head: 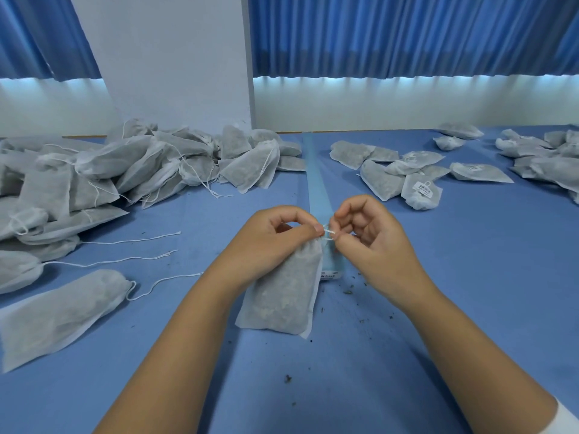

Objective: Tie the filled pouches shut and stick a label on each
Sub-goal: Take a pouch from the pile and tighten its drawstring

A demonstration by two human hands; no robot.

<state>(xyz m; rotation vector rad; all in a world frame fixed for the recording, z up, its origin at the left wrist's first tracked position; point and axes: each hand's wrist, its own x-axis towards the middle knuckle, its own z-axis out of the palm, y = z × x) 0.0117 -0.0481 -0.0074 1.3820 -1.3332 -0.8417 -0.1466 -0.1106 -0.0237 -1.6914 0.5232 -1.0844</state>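
Note:
A filled white fabric pouch (282, 296) hangs over the blue table (438, 277) in front of me. My left hand (269, 242) grips its gathered neck. My right hand (372, 242) pinches the white drawstring (329, 234) at the neck, where a small loop shows between my fingertips. A pale blue strip of label backing (318, 183) runs away from my hands across the table; its near end with a label (330, 275) lies partly hidden behind the pouch.
A large heap of untied pouches (125, 170) with loose strings lies at the left, one pouch (59, 317) close at the front left. Labelled pouches (419, 189) are scattered at the right. Dark crumbs dot the cloth near my right wrist.

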